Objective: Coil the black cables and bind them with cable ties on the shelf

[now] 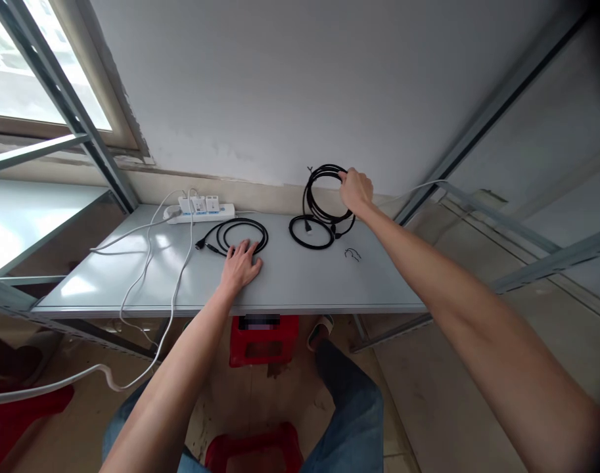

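Note:
My right hand [357, 190] grips the side of a coiled black cable [310, 197], holding the coil raised at the back of the grey shelf. Below it, a smaller loop of black cable [290, 235] lies on the surface, with dark plugs beside it. Another coiled black cable [267, 231] lies flat at the middle left, its connectors pointing left. Resting on the near edge of that coil is my left hand [239, 265], palm down with fingers spread. A few short black ties [352, 254] lie right of the small loop.
A white power strip [225, 211] with plugged-in adapters stands at the back left. White cords [174, 295] run from it over the shelf's front edge [300, 309]. Metal uprights [422, 177] flank the shelf. Red stools [235, 358] sit below.

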Demonstrator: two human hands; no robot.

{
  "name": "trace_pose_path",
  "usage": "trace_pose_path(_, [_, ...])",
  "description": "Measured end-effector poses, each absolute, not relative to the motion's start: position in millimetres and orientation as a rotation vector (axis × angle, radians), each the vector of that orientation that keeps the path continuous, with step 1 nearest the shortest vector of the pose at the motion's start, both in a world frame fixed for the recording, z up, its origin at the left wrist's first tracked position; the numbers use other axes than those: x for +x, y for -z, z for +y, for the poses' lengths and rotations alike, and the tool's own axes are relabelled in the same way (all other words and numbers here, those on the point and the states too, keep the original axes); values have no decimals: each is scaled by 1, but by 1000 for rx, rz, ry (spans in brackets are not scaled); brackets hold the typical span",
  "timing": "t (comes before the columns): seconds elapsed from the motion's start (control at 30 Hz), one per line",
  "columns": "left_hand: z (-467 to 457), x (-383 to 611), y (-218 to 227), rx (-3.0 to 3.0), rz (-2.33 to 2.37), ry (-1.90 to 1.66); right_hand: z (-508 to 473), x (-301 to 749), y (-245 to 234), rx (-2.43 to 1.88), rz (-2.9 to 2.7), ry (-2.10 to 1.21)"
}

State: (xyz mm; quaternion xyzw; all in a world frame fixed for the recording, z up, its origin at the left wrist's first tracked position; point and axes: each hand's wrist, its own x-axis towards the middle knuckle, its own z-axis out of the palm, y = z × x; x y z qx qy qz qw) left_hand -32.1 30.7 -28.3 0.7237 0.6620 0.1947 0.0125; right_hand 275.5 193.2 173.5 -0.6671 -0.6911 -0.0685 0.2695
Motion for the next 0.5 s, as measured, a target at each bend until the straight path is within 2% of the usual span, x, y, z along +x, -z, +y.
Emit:
trace_pose_path(0.23, [31, -32, 27, 2252, 2060, -613, 162, 237, -184, -1682, -2021, 162])
trace_pose_path(0.5, [29, -30, 24, 2222, 2046, -649, 136, 184, -189, -1329, -2424, 311])
